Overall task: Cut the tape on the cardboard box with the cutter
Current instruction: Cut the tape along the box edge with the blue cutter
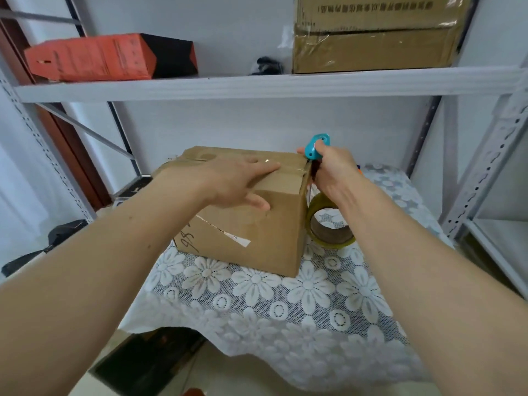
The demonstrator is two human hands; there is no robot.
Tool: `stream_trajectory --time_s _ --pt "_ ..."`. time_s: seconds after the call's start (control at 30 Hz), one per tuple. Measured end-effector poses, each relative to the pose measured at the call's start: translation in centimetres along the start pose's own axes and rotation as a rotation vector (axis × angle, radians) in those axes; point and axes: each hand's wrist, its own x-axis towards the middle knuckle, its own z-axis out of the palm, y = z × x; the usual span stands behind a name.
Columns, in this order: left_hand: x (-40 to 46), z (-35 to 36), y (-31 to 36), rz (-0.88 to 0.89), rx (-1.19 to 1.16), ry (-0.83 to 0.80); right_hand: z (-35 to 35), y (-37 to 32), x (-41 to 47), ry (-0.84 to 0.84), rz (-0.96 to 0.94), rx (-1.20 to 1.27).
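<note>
A brown cardboard box (pixel 257 232) stands on a lace flower tablecloth, its top seam covered by clear tape (pixel 288 166). My left hand (pixel 234 181) lies flat on the box top, fingers straight, thumb down over the front face. My right hand (pixel 333 170) grips a small teal cutter (pixel 315 147) at the box's upper right edge, where the tape folds over the side. The blade end is hidden between the hand and the box edge.
A roll of yellowish packing tape (pixel 331 224) stands right of the box. The tablecloth (pixel 285 304) covers the shelf surface. On the shelf (pixel 257 84) above sit an orange-black box (pixel 94 57) and a large carton (pixel 374 38). Metal uprights (pixel 485 172) flank both sides.
</note>
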Motion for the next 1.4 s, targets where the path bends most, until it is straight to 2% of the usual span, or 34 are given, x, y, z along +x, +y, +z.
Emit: stream_trajectory --time_s 0.23,0.3,0.47,0.6,0.77,1.2,1.3,1.4 --pt "-0.4 -0.2 0.5 -0.057 -0.093 -0.054 -1.4 -0.5 -0.9 0.042 -0.162 -0.204" --pt "-0.2 -0.6 1.3 -0.059 -0.119 -0.054 -2.0 -0.8 -1.5 0.039 -0.212 -0.189" --pt "0.6 -1.4 2.6 -0.063 -0.512 0.089 -3.8 -1.3 -3.7 -0.158 -0.158 -0.154" --pt "1.8 -1.1 3.7 -0.028 -0.638 0.217 -5.1 -1.2 -5.0 -0.322 -0.06 -0.112" --pt "2.6 -0.8 5.0 0.022 -0.815 0.285 -5.4 -0.4 -5.8 -0.382 -0.072 -0.109" --pt "2.9 0.3 4.8 0.061 -0.851 0.31 -4.9 0.1 -6.3 -0.329 -0.098 -0.021" --pt "3.1 1.0 5.0 0.024 -0.73 0.431 -5.3 -0.2 -6.2 -0.307 -0.101 -0.004" --pt "2.8 1.8 5.8 -0.036 -0.696 0.669 -5.9 -0.3 -6.1 -0.247 -0.103 -0.04"
